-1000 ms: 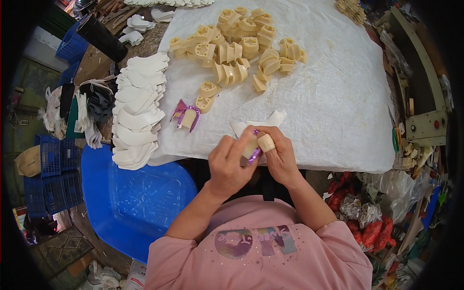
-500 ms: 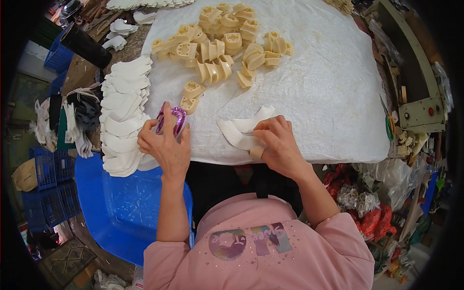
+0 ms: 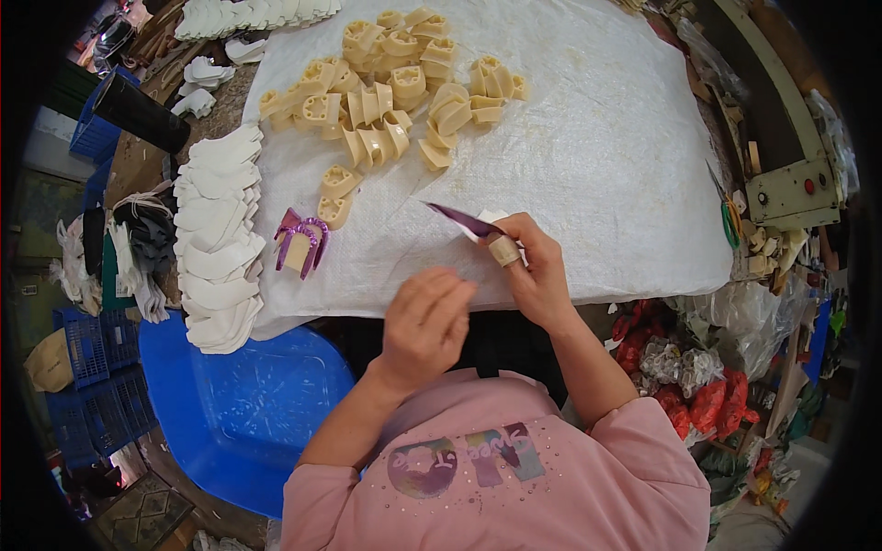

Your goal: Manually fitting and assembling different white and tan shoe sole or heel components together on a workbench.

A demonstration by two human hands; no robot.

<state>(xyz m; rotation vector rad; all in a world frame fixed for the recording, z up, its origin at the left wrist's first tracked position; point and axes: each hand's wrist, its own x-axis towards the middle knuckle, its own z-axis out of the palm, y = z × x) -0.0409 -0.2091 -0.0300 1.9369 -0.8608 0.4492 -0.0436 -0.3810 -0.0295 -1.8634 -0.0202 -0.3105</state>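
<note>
My right hand [image 3: 537, 275] is closed on a thin curved piece [image 3: 464, 220], shiny purple on the side that shows, which it lifts above the white sheet. A tan band is wrapped around a digit of that hand. A bit of white shows just behind the fingers; whether it belongs to the same piece I cannot tell. My left hand [image 3: 424, 321] hovers over the sheet's near edge, its fingers bent and smeared by motion. At the left, a beige block [image 3: 296, 253] with purple shiny flaps and a gathered purple rim stands on the sheet, touched by neither hand.
Beige heel-shaped blocks [image 3: 377, 96] are heaped at the back of the white sheet [image 3: 597, 165]. Overlapping white curved pieces [image 3: 220, 239] line its left edge. A blue tub [image 3: 248, 413] sits below, front left. Green-handled scissors [image 3: 730, 220] and a metal machine [image 3: 795, 193] are at right.
My left hand has let go of the purple-flapped block and moved right and nearer me. My right hand has picked up a curved piece, whose purple side now shows.
</note>
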